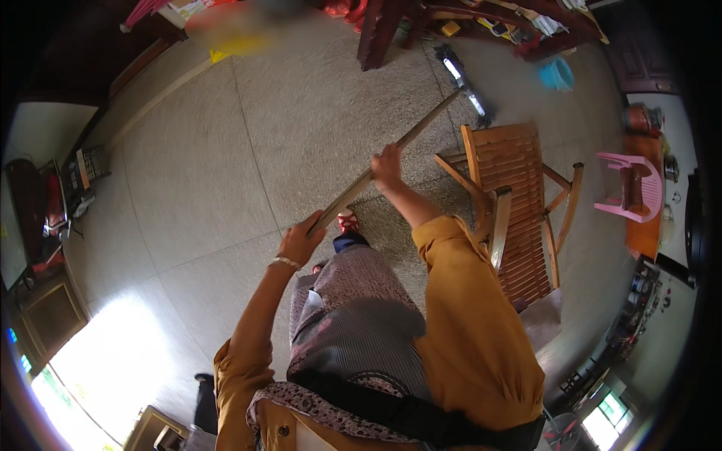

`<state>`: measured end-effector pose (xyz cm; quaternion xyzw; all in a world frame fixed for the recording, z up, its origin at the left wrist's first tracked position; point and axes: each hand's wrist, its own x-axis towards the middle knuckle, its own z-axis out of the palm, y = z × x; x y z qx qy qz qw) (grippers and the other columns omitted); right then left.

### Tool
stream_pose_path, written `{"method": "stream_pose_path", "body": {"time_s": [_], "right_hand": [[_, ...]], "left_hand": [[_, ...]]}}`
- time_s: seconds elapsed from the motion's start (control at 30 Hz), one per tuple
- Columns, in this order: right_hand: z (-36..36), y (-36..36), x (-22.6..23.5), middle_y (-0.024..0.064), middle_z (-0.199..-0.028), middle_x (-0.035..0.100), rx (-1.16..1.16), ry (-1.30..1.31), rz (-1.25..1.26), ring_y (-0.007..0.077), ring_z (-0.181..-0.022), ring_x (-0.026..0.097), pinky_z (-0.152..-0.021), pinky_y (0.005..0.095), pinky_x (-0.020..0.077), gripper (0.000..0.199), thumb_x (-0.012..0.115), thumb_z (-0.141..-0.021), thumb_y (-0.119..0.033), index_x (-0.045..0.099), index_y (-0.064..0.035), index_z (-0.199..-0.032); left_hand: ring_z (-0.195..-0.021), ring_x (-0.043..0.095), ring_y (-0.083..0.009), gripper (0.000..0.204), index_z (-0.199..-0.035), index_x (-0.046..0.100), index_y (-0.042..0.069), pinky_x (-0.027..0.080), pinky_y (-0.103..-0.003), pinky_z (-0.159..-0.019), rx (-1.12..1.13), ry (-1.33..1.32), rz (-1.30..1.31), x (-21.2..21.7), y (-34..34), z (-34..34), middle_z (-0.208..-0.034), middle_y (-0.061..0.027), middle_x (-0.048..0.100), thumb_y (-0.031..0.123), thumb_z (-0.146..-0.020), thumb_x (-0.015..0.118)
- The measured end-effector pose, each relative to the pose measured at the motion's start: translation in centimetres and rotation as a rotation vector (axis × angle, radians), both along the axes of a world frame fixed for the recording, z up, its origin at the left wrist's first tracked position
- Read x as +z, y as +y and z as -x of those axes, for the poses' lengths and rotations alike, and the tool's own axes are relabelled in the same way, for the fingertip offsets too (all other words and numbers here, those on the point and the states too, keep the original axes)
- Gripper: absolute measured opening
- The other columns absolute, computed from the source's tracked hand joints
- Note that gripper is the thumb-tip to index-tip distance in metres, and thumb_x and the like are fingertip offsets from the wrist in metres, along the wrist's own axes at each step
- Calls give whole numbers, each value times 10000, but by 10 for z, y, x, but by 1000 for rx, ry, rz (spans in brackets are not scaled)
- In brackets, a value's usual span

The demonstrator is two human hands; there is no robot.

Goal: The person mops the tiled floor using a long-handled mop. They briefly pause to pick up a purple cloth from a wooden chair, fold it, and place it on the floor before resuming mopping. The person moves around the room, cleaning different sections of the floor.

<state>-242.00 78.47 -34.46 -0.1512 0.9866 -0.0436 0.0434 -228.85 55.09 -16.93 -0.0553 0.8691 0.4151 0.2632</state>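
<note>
A mop (427,120) with a long wooden handle slants from my body up and to the right across the floor. My left hand (301,240) is closed round the near end of the handle, a pale bracelet at its wrist. Higher up the shaft, my right hand (387,167) grips it too. The flat mop head (465,89), with a shiny bar and dark fringe, lies on the floor beyond a slatted wooden chair (511,203). That chair stands just right of my right arm.
Grey tiles make up the floor (188,188). A light blue bucket (556,74) stands at the far right, near dark red wooden furniture (380,34). Farther right is a pink plastic chair (632,186). Bright light from a doorway (113,368) falls at lower left.
</note>
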Motion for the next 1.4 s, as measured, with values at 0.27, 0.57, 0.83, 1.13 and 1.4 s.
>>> {"method": "stream_pose_path", "body": {"time_s": [0.27,0.57,0.83,1.13,1.4], "right_hand": [[-178,-167,13,134,-499,480,431,46,530,317,-616,513,-773,590,324,130,578,-559,-132,515,-85,-455],[-432,-335,167,88,-667,630,1071,-662,536,264,-637,616,-637,416,462,135,520,-659,-201,634,-128,-651],[-578,-333,90,24,-775,452,1399,-289,697,185,-723,450,-672,382,337,288,444,-674,-360,456,-172,-891],[-362,-283,53,84,-693,570,1556,-579,294,276,-683,586,-596,403,460,133,539,-638,-122,565,-122,-768],[-94,-244,-2,89,-821,608,1082,-206,236,240,-854,558,-809,361,413,162,445,-767,-160,599,-111,-747]], "left_hand": [[-723,604,-211,419,-1168,526,156,468,-314,-659,227,-116,195,104,-126,-194,-840,-126,629,218,-759,593],[-556,438,-32,356,-1057,578,-23,386,-201,-488,806,-212,344,258,-189,-485,-607,3,544,79,-716,596],[-563,451,-47,345,-1060,574,-30,370,-200,-475,947,-285,298,258,-134,-612,-690,2,568,73,-731,590],[-631,525,-80,464,-1192,502,73,457,-244,-564,1033,-312,36,140,-82,-478,-793,-70,634,110,-739,597],[-870,611,-225,524,-1254,431,131,458,-320,-736,776,-153,-132,16,-72,-232,-947,-183,612,215,-758,577]]}}
